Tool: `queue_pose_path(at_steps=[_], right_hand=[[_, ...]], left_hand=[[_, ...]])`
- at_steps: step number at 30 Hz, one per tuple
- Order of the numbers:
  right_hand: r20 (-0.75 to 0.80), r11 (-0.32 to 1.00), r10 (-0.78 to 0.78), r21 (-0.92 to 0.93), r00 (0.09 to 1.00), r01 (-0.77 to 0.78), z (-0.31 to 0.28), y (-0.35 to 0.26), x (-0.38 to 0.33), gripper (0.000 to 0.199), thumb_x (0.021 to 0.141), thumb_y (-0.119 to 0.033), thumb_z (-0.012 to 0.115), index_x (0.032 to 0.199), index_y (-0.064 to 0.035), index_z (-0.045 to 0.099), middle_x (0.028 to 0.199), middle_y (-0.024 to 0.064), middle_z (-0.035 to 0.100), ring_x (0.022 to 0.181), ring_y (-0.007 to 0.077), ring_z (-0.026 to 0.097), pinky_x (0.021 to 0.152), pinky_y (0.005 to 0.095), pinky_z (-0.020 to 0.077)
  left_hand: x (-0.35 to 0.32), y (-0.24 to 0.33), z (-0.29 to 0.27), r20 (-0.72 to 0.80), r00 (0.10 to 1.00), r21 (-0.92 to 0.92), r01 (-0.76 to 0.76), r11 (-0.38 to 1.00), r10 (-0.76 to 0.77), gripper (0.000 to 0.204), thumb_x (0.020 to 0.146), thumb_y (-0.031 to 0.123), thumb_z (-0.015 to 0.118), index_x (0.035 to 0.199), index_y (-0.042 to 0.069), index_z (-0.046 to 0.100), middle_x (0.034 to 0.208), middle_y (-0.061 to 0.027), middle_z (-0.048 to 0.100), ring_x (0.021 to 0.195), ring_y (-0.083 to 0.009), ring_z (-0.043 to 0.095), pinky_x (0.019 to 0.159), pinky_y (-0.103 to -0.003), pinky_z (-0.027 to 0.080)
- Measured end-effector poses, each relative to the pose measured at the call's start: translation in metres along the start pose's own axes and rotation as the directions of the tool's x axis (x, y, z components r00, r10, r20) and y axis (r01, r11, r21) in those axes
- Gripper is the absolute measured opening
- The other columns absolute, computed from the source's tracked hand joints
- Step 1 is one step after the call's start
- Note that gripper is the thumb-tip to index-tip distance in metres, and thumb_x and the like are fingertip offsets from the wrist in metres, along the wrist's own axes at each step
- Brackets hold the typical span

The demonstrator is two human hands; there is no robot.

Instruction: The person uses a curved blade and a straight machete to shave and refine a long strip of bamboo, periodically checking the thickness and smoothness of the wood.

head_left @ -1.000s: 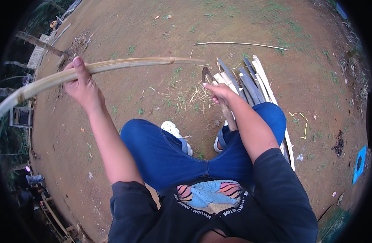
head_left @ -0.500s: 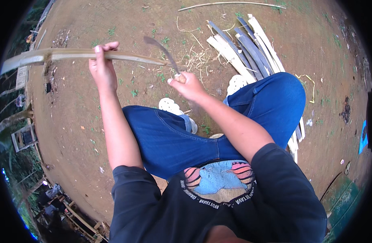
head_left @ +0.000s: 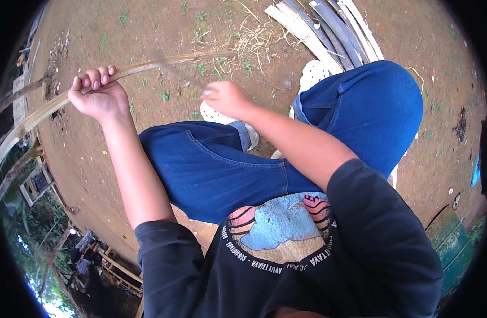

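A long, pale bamboo strip [head_left: 164, 62] runs from the left edge to the middle of the ground ahead of me. My left hand [head_left: 101, 94] is closed around it, palm turned up and fingers curled over the strip. My right hand [head_left: 226, 99] is a closed fist above my left shoe, smeared by motion. It grips the curved knife, whose wooden handle showed clearly a moment ago; the blade is now only a faint dark blur near the strip.
Dark and pale split strips [head_left: 336, 34] lie in a pile beyond my right knee. Thin shavings [head_left: 254, 42] are scattered on the bare earth ahead. My white clog [head_left: 312, 74] stands beside the pile. A green panel [head_left: 455, 249] is at the lower right; a wooden frame [head_left: 36, 180] is at the left.
My left hand has moved left and slightly down, turning palm up. The strip's near part has tilted down to the left. My right hand has swung left with the knife, its blade now blurred.
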State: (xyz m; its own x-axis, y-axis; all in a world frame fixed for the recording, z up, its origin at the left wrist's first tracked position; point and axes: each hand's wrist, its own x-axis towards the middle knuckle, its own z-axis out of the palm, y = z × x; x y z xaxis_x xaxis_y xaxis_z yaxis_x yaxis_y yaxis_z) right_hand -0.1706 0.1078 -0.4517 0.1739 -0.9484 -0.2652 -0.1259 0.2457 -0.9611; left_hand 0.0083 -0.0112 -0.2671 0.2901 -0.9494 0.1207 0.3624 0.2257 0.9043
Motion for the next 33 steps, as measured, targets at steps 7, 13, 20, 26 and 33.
queue_pose_path(at_steps=[7,13,20,26,33], right_hand=[[-0.065,0.994,0.089,-0.058,0.994,-0.092,-0.008,0.042,0.007,0.025,0.078,-0.026,0.068,0.088,-0.0022,0.068,0.079,0.0174,0.068,0.073,0.0292,0.067,0.07,0.04,0.0531],[0.004,0.98,-0.119,0.161,0.993,0.117,0.014,-0.018,0.005,0.026,0.076,-0.028,0.071,0.082,-0.0032,0.067,0.075,0.0167,0.067,0.07,0.0272,0.067,0.069,0.0387,0.0528],[-0.01,0.999,-0.033,-0.044,0.999,0.032,0.005,0.004,0.019,0.027,0.075,-0.03,0.069,0.081,-0.0041,0.066,0.075,0.0163,0.067,0.071,0.0285,0.068,0.068,0.0382,0.0538],[0.101,0.997,0.044,0.056,0.994,-0.05,0.001,-0.005,0.014,0.03,0.075,-0.032,0.068,0.084,-0.0038,0.067,0.082,0.018,0.068,0.075,0.0291,0.068,0.073,0.0386,0.0549],[0.086,1.0,-0.01,-0.014,0.996,0.011,0.001,-0.013,0.02,0.032,0.077,-0.032,0.069,0.093,-0.004,0.067,0.083,0.0135,0.069,0.075,0.0229,0.067,0.071,0.035,0.0544]], left_hand=[[0.001,-0.004,0.017,-0.04,0.998,0.082,-0.045,0.996,0.048,0.026,0.089,0.023,0.043,0.066,0.015,0.035,0.056,0.0003,0.034,0.056,-0.0161,0.036,0.063,-0.037,0.038],[-0.005,-0.01,0.031,-0.171,0.976,0.158,-0.106,0.982,0.133,0.023,0.089,0.02,0.042,0.068,0.013,0.034,0.058,-0.0003,0.034,0.055,-0.0151,0.035,0.058,-0.035,0.039],[-0.006,-0.01,0.031,-0.157,0.972,0.171,-0.148,0.974,0.176,0.017,0.087,0.016,0.042,0.073,0.011,0.034,0.06,-0.001,0.034,0.054,-0.0157,0.036,0.057,-0.035,0.041],[-0.004,-0.01,0.029,-0.166,0.972,0.169,-0.137,0.976,0.165,0.017,0.087,0.016,0.042,0.073,0.012,0.034,0.059,-0.0013,0.034,0.054,-0.0155,0.036,0.056,-0.035,0.041],[0.0,-0.011,0.028,-0.11,0.984,0.155,-0.122,0.98,0.14,0.022,0.089,0.018,0.041,0.069,0.013,0.033,0.058,-0.001,0.034,0.054,-0.0162,0.035,0.058,-0.038,0.041]])
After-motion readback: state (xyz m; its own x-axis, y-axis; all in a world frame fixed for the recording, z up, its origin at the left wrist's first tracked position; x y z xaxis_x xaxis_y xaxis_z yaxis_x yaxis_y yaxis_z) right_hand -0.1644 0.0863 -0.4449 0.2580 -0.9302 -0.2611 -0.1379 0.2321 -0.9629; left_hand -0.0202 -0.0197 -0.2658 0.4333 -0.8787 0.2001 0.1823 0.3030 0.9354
